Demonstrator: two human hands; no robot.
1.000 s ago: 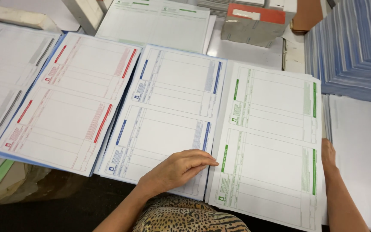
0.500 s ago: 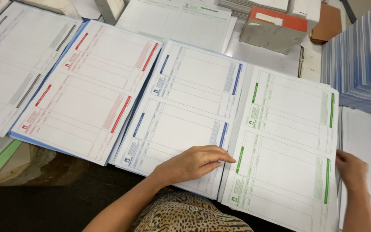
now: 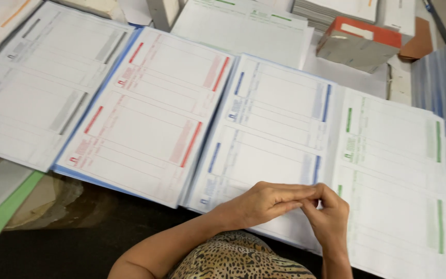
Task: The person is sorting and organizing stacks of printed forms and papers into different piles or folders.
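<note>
Since a second ago our right hand (image 3: pixel 329 217) has joined our left hand (image 3: pixel 261 204), fingertips pinched together over the blue-printed stack (image 3: pixel 269 139), where two sheets might lift.

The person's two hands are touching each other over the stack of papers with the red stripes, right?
Not quite. The left hand and right hand do meet at the fingers, but the head view shows them over the near edge of the blue-striped forms, beside the green-striped forms. The red-striped forms lie further to the left, with no hand on them.
</note>
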